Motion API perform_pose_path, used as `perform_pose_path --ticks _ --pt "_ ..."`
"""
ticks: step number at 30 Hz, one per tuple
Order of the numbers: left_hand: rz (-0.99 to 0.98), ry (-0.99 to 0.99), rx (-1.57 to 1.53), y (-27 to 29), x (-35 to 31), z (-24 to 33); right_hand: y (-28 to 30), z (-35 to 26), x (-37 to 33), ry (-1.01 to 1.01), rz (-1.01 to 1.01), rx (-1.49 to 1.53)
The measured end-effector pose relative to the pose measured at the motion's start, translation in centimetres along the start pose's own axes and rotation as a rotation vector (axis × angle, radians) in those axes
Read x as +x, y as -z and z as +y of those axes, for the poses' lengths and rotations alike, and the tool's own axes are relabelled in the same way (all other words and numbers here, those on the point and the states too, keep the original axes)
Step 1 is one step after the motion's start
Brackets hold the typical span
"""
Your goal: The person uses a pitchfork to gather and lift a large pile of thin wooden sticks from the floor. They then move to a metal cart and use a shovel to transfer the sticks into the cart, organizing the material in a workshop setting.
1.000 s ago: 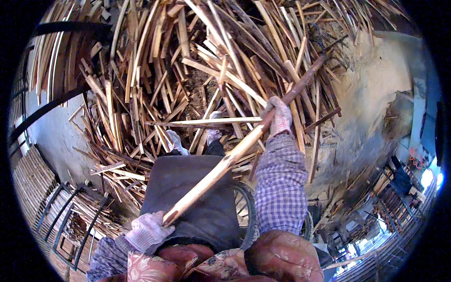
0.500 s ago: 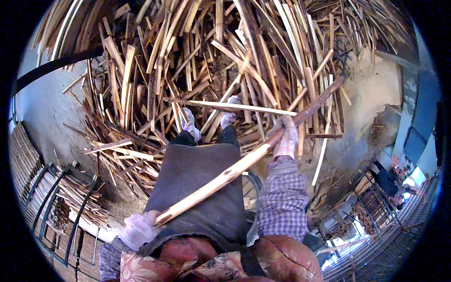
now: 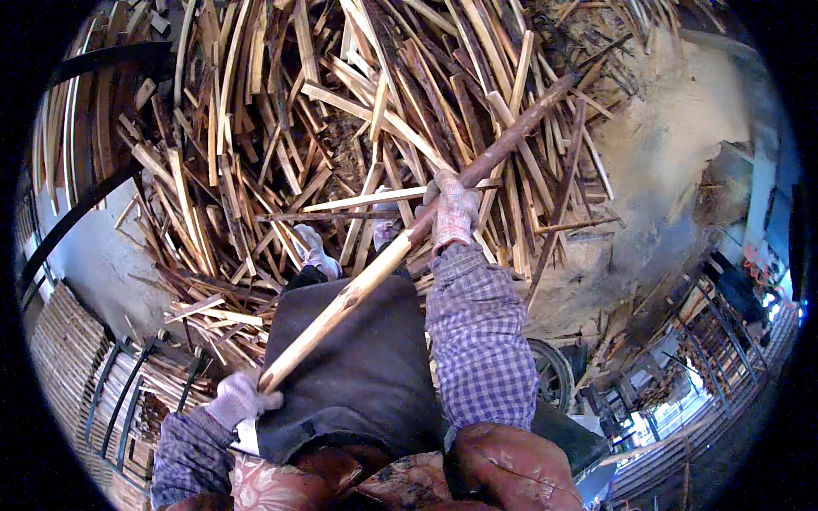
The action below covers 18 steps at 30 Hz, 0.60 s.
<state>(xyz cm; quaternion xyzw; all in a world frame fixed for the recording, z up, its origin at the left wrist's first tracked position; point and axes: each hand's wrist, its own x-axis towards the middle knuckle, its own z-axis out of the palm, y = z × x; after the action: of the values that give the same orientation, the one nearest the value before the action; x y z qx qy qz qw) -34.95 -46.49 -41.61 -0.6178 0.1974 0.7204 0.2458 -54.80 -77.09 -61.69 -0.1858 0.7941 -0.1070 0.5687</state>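
A long wooden pole point(image 3: 345, 300) slants across my lap, pale and bare at the near end, covered in dark brown bark at the far end. My left hand point(image 3: 241, 399), in a pale knitted glove, is closed round its near end. Further up, my right hand point(image 3: 452, 209), in a soiled pinkish glove, grips the pole close to where bark meets bare wood. The pole's far end lies over the pile of wood strips point(image 3: 230, 119) ahead of me. A dark apron point(image 3: 349, 366) covers my lap beneath the pole.
A thin pale strip point(image 3: 354, 201) crosses the pile by my feet point(image 3: 319, 253). A dark curved metal bar point(image 3: 85, 207) stands at the left. Racks with stacked wood point(image 3: 128, 400) are at the lower left. A wheel point(image 3: 552, 375) is right of my lap.
The pole now slants more steeply, and my right hand appears further left and higher. My left hand still holds the near end. The whole view has shifted slightly.
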Motion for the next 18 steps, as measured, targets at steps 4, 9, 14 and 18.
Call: perform_pose_path --ticks 4,9,14,18 --pt "0.064 -0.119 -0.058 4.6 3.5 8.6 1.0 1.1 1.9 0.07 -0.255 0.161" --pt "-0.372 -0.442 -0.696 4.3 12.0 16.3 2.9 -1.9 7.3 0.112 -0.22 0.136" --pt "-0.273 -0.492 -0.706 2.2 8.2 12.6 4.1 1.5 5.0 0.194 -0.336 0.149" --pt "-0.42 -0.558 -0.813 1.4 3.4 8.5 2.9 1.5 -3.6 0.185 -0.162 0.307"
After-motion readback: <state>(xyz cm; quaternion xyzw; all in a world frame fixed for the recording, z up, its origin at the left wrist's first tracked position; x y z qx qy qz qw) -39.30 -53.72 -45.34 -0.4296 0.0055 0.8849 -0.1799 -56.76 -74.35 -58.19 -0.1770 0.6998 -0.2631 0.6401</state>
